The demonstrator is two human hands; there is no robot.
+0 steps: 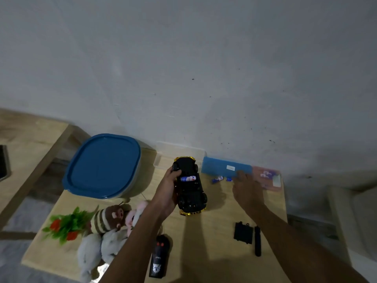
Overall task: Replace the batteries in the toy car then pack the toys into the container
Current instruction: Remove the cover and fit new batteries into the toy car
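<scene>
— While turned belly-up on the wooden table (214,252), where exactly, and how gripped?

— One toy car (190,188), black with gold ends, lying near mid-table, underside up. One battery (188,178) seated in its open bay. Clasped along its left flank by the left hand (168,188), thumb curled over the edge beside the battery.

— And the other hand?

— Right hand (245,187) stretched out just right of the car, blurred; fingers loosely apart, nothing seen pinched, fingertips close to the loose batteries (217,179). Two of those made out, blue and white, lying by the blue pack (225,168) against the wall. One pink card (269,177) next to that pack.

— Farther out?

— One black cover plate (243,232) and one black screwdriver (257,241) side by side, near the right forearm. One black remote control (159,257) at the near edge. One container (103,166) with blue lid shut, at the far left corner. Soft toys (110,221) heaped at near left: about four, exact count hard to tell. One plastic plant (65,224), green with two red blooms, beside them.
</scene>
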